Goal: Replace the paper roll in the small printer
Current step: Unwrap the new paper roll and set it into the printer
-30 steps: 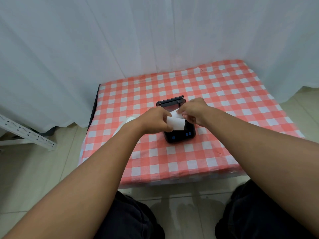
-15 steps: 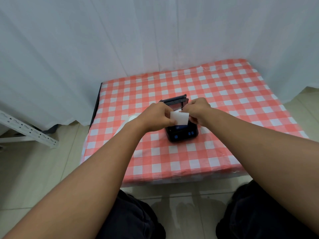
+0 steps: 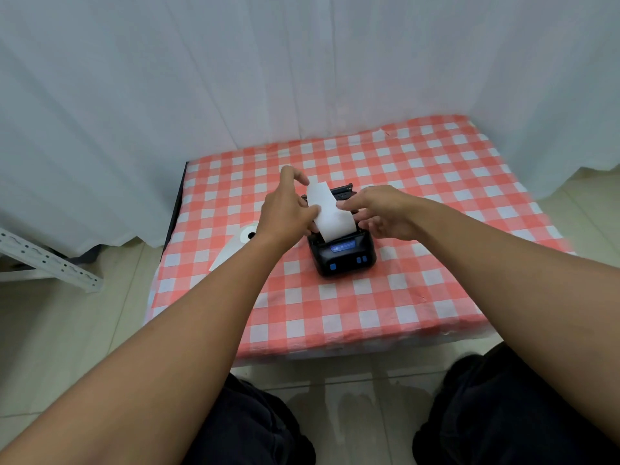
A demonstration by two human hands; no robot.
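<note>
The small printer [image 3: 342, 251] stands a little right of the middle of the frame, on the checked tablecloth [image 3: 402, 297], with its lid [image 3: 342, 191] tipped open toward the back. A strip of white paper [image 3: 327, 211] rises out of its open compartment and leans to the upper left. The roll itself I cannot see; it is probably down inside the body.

The left hand [image 3: 288, 209] pinches the left edge of the strip between thumb and fingers. The right hand [image 3: 382, 213] touches the right edge with its fingertips, but whether it really grasps the paper I cannot tell, because the fingers look quite loose.

I think the step now is the feeding of the paper end: the new roll seems seated and the free end is drawn out. The next move needs the strip held straight over the front edge, then the lid pressed down until it locks.

The printer has a lit blue display [image 3: 344, 246] and blue buttons, but the writing is too small to read. No brand is visible.

At the left, partly behind the forearm, another paper roll [image 3: 246, 234] lies on the cloth.
</note>
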